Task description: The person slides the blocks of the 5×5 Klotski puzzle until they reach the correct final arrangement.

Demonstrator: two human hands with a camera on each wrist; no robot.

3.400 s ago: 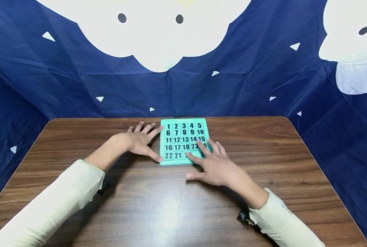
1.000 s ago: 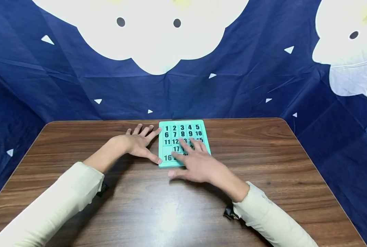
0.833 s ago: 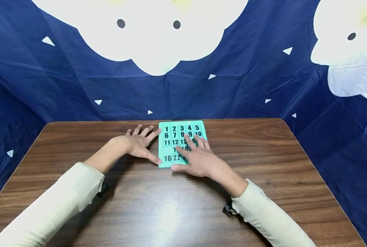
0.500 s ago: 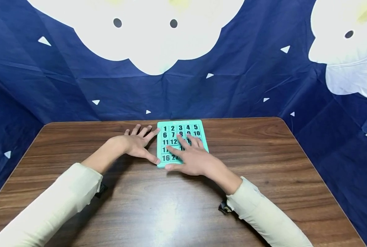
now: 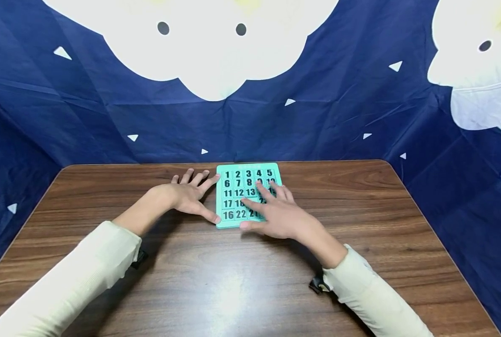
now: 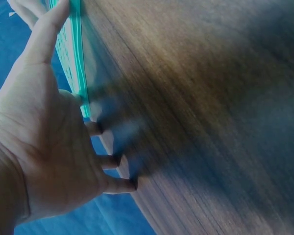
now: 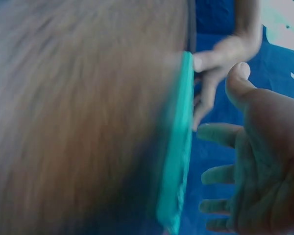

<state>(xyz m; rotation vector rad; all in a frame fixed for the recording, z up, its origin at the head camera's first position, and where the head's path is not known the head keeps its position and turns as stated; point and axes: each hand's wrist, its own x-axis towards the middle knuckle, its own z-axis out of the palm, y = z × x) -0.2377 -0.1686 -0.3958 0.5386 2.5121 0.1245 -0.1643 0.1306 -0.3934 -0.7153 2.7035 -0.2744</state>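
A turquoise number slide puzzle (image 5: 233, 193) lies flat near the back edge of the table. My left hand (image 5: 185, 196) is spread along its left side, thumb on the lower left corner and index fingertip at the upper left edge; the left wrist view shows these straight fingers (image 6: 45, 34) against the frame. Over the lower right of the board reaches my right hand (image 5: 282, 217), fingers extended, index fingertip at the tile right of 17, which reads as 18. Tiles 17, then 16, 22 and 21, show below the row 11, 12, 13. The right hand covers the tiles further right.
The brown wooden table (image 5: 183, 290) bears the puzzle. A dark blue cloth (image 5: 259, 126) with white cloud shapes hangs right behind the table's back edge and at both sides. Black wrist devices (image 5: 319, 284) sit under the sleeves.
Over the sequence tile 16 went down to the bottom row, 22 and 21 shifted right, and 17 then 18 slid left. My right hand has just drawn back rightward; my left stays in place.
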